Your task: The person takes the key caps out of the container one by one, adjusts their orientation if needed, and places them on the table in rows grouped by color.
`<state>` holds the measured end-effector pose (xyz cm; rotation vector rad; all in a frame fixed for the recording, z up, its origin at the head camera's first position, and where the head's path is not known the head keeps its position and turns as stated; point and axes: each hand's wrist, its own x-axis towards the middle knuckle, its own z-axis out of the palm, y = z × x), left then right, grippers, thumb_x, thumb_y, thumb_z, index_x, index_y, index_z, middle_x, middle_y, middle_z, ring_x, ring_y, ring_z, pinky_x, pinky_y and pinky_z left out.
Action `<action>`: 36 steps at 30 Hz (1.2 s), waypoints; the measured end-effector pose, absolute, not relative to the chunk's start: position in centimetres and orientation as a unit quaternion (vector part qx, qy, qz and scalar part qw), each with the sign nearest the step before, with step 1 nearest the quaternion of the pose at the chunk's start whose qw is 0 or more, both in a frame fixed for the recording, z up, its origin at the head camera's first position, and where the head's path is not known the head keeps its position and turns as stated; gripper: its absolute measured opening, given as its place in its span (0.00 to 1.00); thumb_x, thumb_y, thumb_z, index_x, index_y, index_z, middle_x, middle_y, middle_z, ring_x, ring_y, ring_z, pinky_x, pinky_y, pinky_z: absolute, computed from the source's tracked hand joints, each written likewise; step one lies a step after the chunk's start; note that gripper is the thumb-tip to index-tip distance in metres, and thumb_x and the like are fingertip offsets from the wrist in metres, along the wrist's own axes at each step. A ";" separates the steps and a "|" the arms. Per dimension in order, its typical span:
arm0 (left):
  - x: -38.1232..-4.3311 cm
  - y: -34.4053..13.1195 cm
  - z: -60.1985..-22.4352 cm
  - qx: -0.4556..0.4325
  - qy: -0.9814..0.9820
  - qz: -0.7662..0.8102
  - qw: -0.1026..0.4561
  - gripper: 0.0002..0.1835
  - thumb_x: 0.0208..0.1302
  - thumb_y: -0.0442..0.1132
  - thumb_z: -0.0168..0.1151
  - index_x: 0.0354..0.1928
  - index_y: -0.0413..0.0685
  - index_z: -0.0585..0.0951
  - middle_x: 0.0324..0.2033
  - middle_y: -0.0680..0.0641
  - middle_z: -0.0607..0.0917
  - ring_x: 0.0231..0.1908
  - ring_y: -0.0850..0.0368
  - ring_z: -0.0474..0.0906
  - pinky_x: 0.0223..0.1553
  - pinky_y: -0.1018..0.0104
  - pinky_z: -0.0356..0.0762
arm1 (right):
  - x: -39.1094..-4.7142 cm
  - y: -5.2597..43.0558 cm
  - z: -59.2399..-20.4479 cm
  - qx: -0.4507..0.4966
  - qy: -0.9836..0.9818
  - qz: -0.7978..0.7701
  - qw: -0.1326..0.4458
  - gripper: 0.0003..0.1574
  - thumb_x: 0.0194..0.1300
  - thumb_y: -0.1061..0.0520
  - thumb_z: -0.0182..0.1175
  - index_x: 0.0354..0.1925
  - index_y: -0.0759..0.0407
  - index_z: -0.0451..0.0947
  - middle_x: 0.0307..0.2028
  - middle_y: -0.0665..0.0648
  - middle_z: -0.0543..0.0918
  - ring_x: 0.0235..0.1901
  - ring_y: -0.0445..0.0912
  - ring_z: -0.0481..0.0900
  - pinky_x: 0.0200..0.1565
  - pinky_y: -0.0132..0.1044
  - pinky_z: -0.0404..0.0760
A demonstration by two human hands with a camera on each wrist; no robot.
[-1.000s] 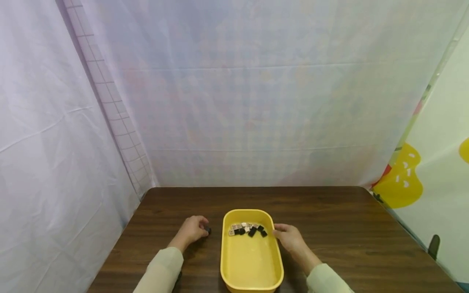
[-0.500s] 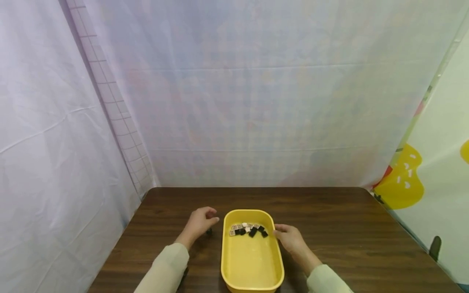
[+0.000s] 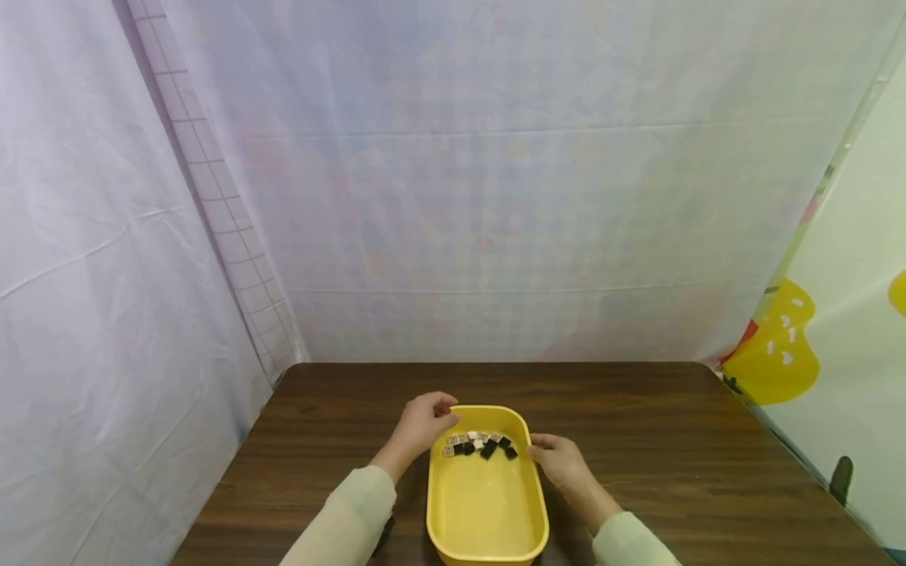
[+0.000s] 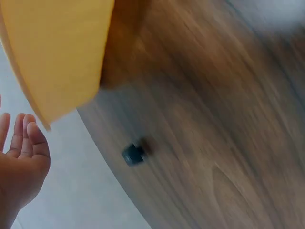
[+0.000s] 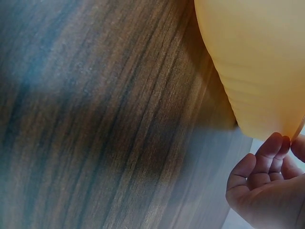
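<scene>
A yellow plastic tub point(image 3: 488, 511) stands at the table's near middle. At its far end lie several small black pieces point(image 3: 488, 449) and pale pieces with dark printed marks point(image 3: 449, 450). My left hand point(image 3: 419, 426) is above the tub's far left rim, thumb and forefinger near each other; whether a small piece sits between them cannot be made out. The right hand point(image 3: 564, 465) grips the tub's right rim, thumb at the edge and fingers against the outer wall point(image 5: 257, 81). A small black piece point(image 4: 133, 153) lies on the table in the left wrist view.
The dark wood-grain table point(image 3: 658, 440) extends to both sides of the tub. Partly hidden by my left sleeve is a dark object point(image 3: 384, 538). White curtains point(image 3: 495, 236) hang behind the table and along the left.
My left hand has risen from the black piece on the table and moved right to the tub's far left rim. The right hand stays on the tub.
</scene>
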<state>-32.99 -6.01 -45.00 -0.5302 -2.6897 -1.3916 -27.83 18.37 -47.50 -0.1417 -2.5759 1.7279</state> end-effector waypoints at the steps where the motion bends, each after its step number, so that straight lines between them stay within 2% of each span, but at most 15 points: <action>1: -32.9 -5.7 -45.0 -0.173 -0.874 -0.454 0.029 0.15 0.68 0.39 0.65 0.53 0.42 0.82 0.42 0.47 0.83 0.43 0.52 0.77 0.45 0.52 0.77 | -27.8 18.4 -47.5 -0.046 -0.830 0.556 0.018 0.20 0.68 0.64 0.57 0.53 0.79 0.76 0.49 0.73 0.82 0.48 0.59 0.80 0.53 0.56 0.76; 12: -32.0 -2.5 -45.3 -0.199 -0.873 -0.446 -0.001 0.16 0.67 0.38 0.65 0.53 0.38 0.81 0.40 0.47 0.81 0.41 0.52 0.76 0.42 0.55 0.78 | -27.8 18.5 -47.6 -0.046 -0.827 0.559 0.023 0.20 0.68 0.65 0.57 0.53 0.80 0.76 0.48 0.73 0.82 0.47 0.59 0.80 0.52 0.54 0.77; 18: -31.8 -1.1 -46.0 -0.198 -0.890 -0.409 0.016 0.15 0.64 0.39 0.68 0.49 0.37 0.83 0.38 0.43 0.82 0.38 0.53 0.77 0.40 0.56 0.78 | -27.8 18.5 -47.6 -0.043 -0.824 0.564 0.026 0.20 0.67 0.65 0.57 0.52 0.80 0.76 0.47 0.73 0.82 0.46 0.58 0.81 0.51 0.53 0.78; 22: -31.8 -0.7 -46.4 -0.186 -0.898 -0.398 0.026 0.14 0.63 0.35 0.68 0.48 0.35 0.83 0.39 0.41 0.84 0.34 0.55 0.76 0.39 0.56 0.79 | -27.8 18.4 -47.6 -0.041 -0.821 0.568 0.026 0.20 0.67 0.65 0.57 0.53 0.80 0.76 0.47 0.73 0.82 0.44 0.57 0.82 0.50 0.52 0.79; 28: -31.9 -0.5 -46.5 -0.161 -0.907 -0.388 0.022 0.13 0.62 0.32 0.68 0.48 0.33 0.84 0.42 0.38 0.85 0.36 0.52 0.80 0.41 0.54 0.81 | -27.7 18.4 -47.6 -0.042 -0.824 0.564 0.029 0.21 0.66 0.65 0.57 0.53 0.80 0.76 0.48 0.73 0.82 0.47 0.59 0.80 0.52 0.55 0.77; 32: -31.9 -0.2 -46.6 -0.154 -0.918 -0.365 0.024 0.12 0.61 0.31 0.68 0.46 0.33 0.85 0.42 0.39 0.86 0.38 0.49 0.82 0.40 0.56 0.81 | -27.8 18.5 -47.6 -0.042 -0.823 0.566 0.026 0.21 0.66 0.65 0.57 0.53 0.80 0.76 0.48 0.73 0.82 0.48 0.59 0.80 0.53 0.55 0.76; 36: -31.9 0.0 -46.8 -0.161 -0.921 -0.353 0.008 0.11 0.61 0.32 0.68 0.46 0.36 0.85 0.38 0.43 0.86 0.33 0.54 0.80 0.34 0.59 0.79 | -27.8 18.5 -47.7 -0.043 -0.822 0.567 0.026 0.21 0.67 0.65 0.57 0.53 0.80 0.76 0.48 0.73 0.82 0.48 0.59 0.80 0.53 0.56 0.76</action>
